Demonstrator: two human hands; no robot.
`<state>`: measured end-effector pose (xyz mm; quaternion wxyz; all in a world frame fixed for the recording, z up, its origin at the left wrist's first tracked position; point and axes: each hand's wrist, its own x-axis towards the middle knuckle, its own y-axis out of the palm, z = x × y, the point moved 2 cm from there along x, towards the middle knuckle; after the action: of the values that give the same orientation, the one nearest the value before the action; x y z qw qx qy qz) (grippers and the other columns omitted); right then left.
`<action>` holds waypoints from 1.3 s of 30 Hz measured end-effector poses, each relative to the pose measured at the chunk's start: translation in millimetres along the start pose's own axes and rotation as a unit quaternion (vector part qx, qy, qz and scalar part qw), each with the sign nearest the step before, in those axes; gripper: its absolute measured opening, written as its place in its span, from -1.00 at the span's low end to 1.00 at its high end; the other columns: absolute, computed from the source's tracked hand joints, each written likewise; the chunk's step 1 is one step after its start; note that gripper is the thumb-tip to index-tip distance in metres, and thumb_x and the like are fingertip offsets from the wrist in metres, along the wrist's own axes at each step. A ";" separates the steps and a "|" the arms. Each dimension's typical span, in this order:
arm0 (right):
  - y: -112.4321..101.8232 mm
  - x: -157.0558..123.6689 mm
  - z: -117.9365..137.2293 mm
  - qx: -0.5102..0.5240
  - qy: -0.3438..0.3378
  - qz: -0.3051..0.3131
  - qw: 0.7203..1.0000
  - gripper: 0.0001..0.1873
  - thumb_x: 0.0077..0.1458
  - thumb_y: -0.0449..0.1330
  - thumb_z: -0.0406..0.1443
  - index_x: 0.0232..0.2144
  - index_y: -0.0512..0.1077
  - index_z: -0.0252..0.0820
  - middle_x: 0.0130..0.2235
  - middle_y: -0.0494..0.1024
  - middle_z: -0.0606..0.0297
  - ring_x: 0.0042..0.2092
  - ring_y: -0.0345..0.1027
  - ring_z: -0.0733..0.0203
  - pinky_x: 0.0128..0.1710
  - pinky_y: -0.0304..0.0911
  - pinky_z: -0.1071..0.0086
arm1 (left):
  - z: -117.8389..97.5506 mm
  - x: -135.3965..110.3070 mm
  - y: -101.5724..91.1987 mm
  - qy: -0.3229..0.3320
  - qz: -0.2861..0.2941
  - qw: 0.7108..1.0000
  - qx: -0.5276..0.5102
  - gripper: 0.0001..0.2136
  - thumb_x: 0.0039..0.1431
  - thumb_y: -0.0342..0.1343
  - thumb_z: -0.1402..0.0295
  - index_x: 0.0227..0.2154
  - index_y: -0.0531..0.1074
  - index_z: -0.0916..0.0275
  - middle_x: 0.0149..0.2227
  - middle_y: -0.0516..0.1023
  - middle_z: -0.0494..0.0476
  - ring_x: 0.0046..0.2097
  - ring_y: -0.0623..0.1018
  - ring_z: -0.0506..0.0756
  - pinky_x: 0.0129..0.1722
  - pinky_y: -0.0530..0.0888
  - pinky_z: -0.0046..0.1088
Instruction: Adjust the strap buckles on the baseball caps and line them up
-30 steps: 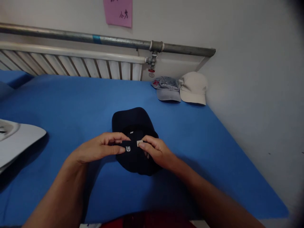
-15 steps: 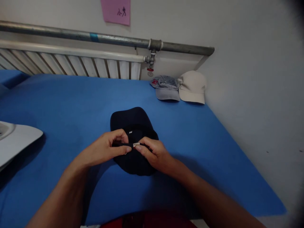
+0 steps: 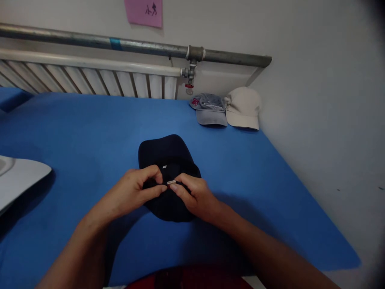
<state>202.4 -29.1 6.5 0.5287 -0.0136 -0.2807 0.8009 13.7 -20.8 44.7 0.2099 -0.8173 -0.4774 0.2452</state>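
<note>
Centre of frame, low: dark cap [image 3: 167, 158] lies on the blue table [image 3: 90, 128] with its back opening turned toward me, so the strap [image 3: 164, 184] sits right under my fingers.

Left hand [image 3: 135, 192]: thumb and forefinger pinched shut on the strap, the rest of the hand against the cap, which keeps it from sliding on the cloth.

Right hand [image 3: 195, 196]: fingertips pinched on the strap's pale end piece [image 3: 171, 182], just beside the left fingertips, nearly touching. Close grips like this suit a part that small. I cannot tell whether there is a buckle under the fingers.

Upper right, against the wall: grey cap [image 3: 209, 112] and beige cap [image 3: 243, 108] side by side, touching, well apart from my hands.

Left edge: a white object [image 3: 21, 176], partly out of frame.
</note>
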 end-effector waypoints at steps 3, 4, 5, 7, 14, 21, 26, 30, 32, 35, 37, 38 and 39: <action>-0.3 0.4 1.0 -0.004 0.006 -0.006 1.000 -0.83 0.24 0.07 -0.31 -0.38 0.39 -0.22 -0.45 0.42 0.36 -0.41 0.30 0.35 -0.38 0.18 0.46 | -1.0 -0.9 1.3 0.002 -0.012 0.999 0.048 -0.84 0.19 0.08 0.21 -0.38 0.35 0.19 -0.48 0.38 -0.09 -0.46 0.33 -0.03 -0.49 0.24 -0.52; -0.4 0.5 1.3 -0.005 0.008 -0.007 1.000 -0.83 0.24 0.07 -0.31 -0.39 0.39 -0.22 -0.45 0.42 0.37 -0.41 0.29 0.35 -0.38 0.18 0.46 | -1.1 -1.0 1.9 0.003 -0.010 0.998 0.060 -0.84 0.19 0.07 0.21 -0.38 0.35 0.18 -0.51 0.36 -0.10 -0.48 0.32 -0.04 -0.50 0.23 -0.53; -0.5 0.5 1.5 -0.007 0.009 -0.007 1.000 -0.83 0.24 0.07 -0.31 -0.39 0.39 -0.22 -0.45 0.42 0.36 -0.41 0.29 0.35 -0.38 0.18 0.46 | -1.2 -1.1 2.5 0.005 -0.007 0.998 0.069 -0.84 0.20 0.06 0.21 -0.38 0.35 0.18 -0.53 0.34 -0.11 -0.50 0.31 -0.04 -0.52 0.21 -0.53; -0.5 0.7 2.0 -0.010 0.011 -0.006 1.000 -0.82 0.24 0.06 -0.30 -0.39 0.39 -0.22 -0.45 0.42 0.36 -0.40 0.30 0.35 -0.38 0.19 0.46 | -1.4 -0.9 3.6 0.012 0.001 0.997 0.080 -0.83 0.21 0.06 0.20 -0.39 0.35 0.19 -0.54 0.33 -0.11 -0.51 0.30 -0.05 -0.53 0.21 -0.54; -0.4 0.3 0.7 -0.022 0.025 0.014 0.999 -0.80 0.25 0.03 -0.28 -0.38 0.38 -0.21 -0.44 0.44 0.34 -0.41 0.31 0.33 -0.37 0.23 0.44 | 0.6 0.9 3.5 -0.011 0.040 0.998 0.038 -0.76 0.26 -0.01 0.17 -0.42 0.37 0.21 -0.56 0.29 -0.08 -0.52 0.28 -0.05 -0.55 0.19 -0.55; -0.2 -2.1 2.3 -0.070 -0.029 0.023 0.997 -0.60 0.13 0.21 -0.31 0.02 0.31 -0.23 -0.16 0.51 0.18 -0.19 0.41 0.22 -0.15 0.34 0.34 | 5.1 1.0 -0.5 -0.026 0.062 0.995 -0.078 -0.75 0.21 0.06 0.18 -0.47 0.36 0.25 -0.55 0.23 -0.09 -0.50 0.21 -0.06 -0.53 0.18 -0.56; -0.1 -2.2 5.5 -0.111 -0.041 0.071 0.990 -0.74 0.23 0.11 -0.29 -0.05 0.37 -0.25 -0.23 0.52 0.17 -0.22 0.43 0.23 -0.18 0.35 0.36 | 5.4 2.9 1.1 -0.028 0.071 0.992 -0.102 -0.77 0.19 0.09 0.22 -0.49 0.34 0.26 -0.55 0.22 -0.08 -0.49 0.20 -0.06 -0.52 0.17 -0.55; -1.6 -0.6 7.8 -0.144 -0.070 0.088 0.983 -0.73 0.24 0.10 -0.27 -0.06 0.35 -0.31 -0.21 0.52 0.10 -0.20 0.42 0.17 -0.17 0.36 0.30 | 6.7 4.1 1.5 -0.039 0.094 0.983 -0.151 -0.76 0.18 0.09 0.24 -0.52 0.30 0.27 -0.56 0.19 -0.08 -0.49 0.17 -0.06 -0.51 0.16 -0.53; -2.5 0.2 8.7 -0.141 -0.085 0.095 0.982 -0.73 0.22 0.11 -0.28 -0.06 0.35 -0.30 -0.19 0.51 0.10 -0.18 0.41 0.16 -0.14 0.36 0.28 | 7.6 4.6 1.7 -0.042 0.107 0.980 -0.165 -0.76 0.18 0.08 0.24 -0.51 0.30 0.27 -0.55 0.19 -0.08 -0.48 0.17 -0.06 -0.50 0.15 -0.52; -2.6 0.7 9.3 -0.150 -0.098 0.097 0.979 -0.76 0.23 0.09 -0.30 -0.07 0.34 -0.30 -0.17 0.51 0.09 -0.16 0.40 0.15 -0.11 0.36 0.26 | 8.4 5.4 2.2 -0.045 0.116 0.977 -0.173 -0.79 0.18 0.07 0.27 -0.50 0.32 0.27 -0.52 0.21 -0.07 -0.47 0.18 -0.05 -0.49 0.16 -0.52; -1.2 0.3 9.5 -0.166 -0.107 0.101 0.975 -0.76 0.25 0.05 -0.30 -0.07 0.34 -0.32 -0.18 0.50 0.08 -0.17 0.39 0.14 -0.12 0.36 0.26 | 8.3 5.7 2.4 -0.049 0.117 0.975 -0.185 -0.82 0.17 0.06 0.29 -0.49 0.33 0.27 -0.51 0.22 -0.06 -0.46 0.18 -0.05 -0.47 0.17 -0.51; -0.3 -0.1 9.4 -0.175 -0.112 0.102 0.973 -0.76 0.26 0.04 -0.30 -0.07 0.33 -0.32 -0.19 0.50 0.08 -0.17 0.39 0.14 -0.13 0.36 0.27 | 8.0 5.8 2.4 -0.051 0.116 0.973 -0.192 -0.83 0.16 0.07 0.30 -0.48 0.35 0.27 -0.51 0.22 -0.06 -0.45 0.18 -0.04 -0.47 0.17 -0.51; 0.6 -0.5 9.3 -0.182 -0.116 0.103 0.971 -0.76 0.27 0.02 -0.31 -0.07 0.33 -0.32 -0.20 0.49 0.08 -0.18 0.38 0.15 -0.14 0.35 0.27 | 7.5 5.7 2.4 -0.052 0.114 0.972 -0.198 -0.84 0.14 0.08 0.30 -0.48 0.36 0.27 -0.51 0.23 -0.05 -0.45 0.18 -0.04 -0.46 0.17 -0.51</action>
<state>199.1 -33.8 13.9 0.3960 -0.0452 -0.4784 0.7824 13.2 -16.0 36.2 -0.0108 -0.8778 -0.4303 0.2103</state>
